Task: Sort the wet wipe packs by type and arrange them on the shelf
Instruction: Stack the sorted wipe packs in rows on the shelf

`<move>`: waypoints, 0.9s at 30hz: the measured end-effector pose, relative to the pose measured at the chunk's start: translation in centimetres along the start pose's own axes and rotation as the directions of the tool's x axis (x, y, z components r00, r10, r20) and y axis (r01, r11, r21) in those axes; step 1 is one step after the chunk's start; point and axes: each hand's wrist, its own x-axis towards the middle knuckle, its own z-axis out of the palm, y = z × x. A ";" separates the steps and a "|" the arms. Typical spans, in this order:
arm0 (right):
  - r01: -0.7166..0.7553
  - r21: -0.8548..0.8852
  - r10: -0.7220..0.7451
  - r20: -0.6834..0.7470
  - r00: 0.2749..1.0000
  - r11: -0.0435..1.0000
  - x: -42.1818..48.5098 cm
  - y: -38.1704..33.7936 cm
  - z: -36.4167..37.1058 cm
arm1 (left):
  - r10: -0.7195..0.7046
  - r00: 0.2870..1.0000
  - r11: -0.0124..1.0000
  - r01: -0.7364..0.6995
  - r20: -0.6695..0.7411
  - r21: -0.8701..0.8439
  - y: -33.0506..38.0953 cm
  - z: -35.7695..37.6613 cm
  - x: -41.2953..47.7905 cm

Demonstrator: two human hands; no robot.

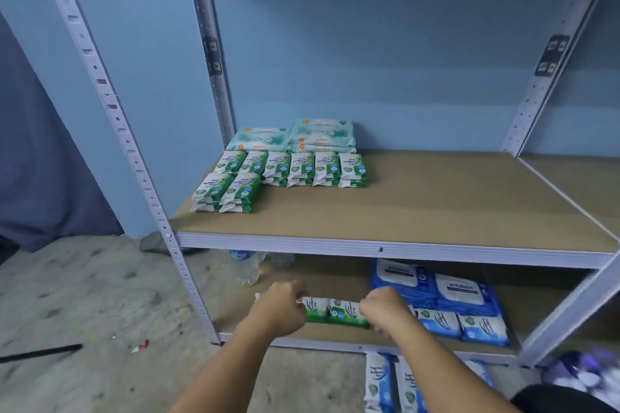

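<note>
We grip the row of green packs (335, 311) at the lower shelf's (335, 273) front edge, long axis left to right, left hand (285, 308) curled on one end, right hand (382, 309) on the other. Matching green stacks (292, 169) lie higher, at the upper shelf's (436, 204) back left corner.

2 hands in view: left hand (285, 310) and right hand (382, 310), both bare. 2 forearms (231, 365) bare as well, from wrist down to the bottom frame edge. Black rounded fabric patch (567, 401) at bottom-right corner, maybe the person's clothing; too little showing to confirm.
</note>
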 end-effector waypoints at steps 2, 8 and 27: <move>-0.194 0.170 0.190 0.037 0.981 0.966 2.5 1.8 0.6 | -0.074 0.996 0.997 0.075 0.040 -0.007 -1.6 2.1 1.6; -0.485 0.427 0.453 0.181 0.873 0.763 10.2 5.4 4.7 | -0.220 0.963 0.975 0.224 0.159 -0.007 -6.2 7.3 7.9; -0.616 0.698 0.651 0.281 0.705 0.365 26.8 6.0 15.5 | -0.162 0.935 0.929 0.037 0.316 0.367 -10.8 17.1 21.9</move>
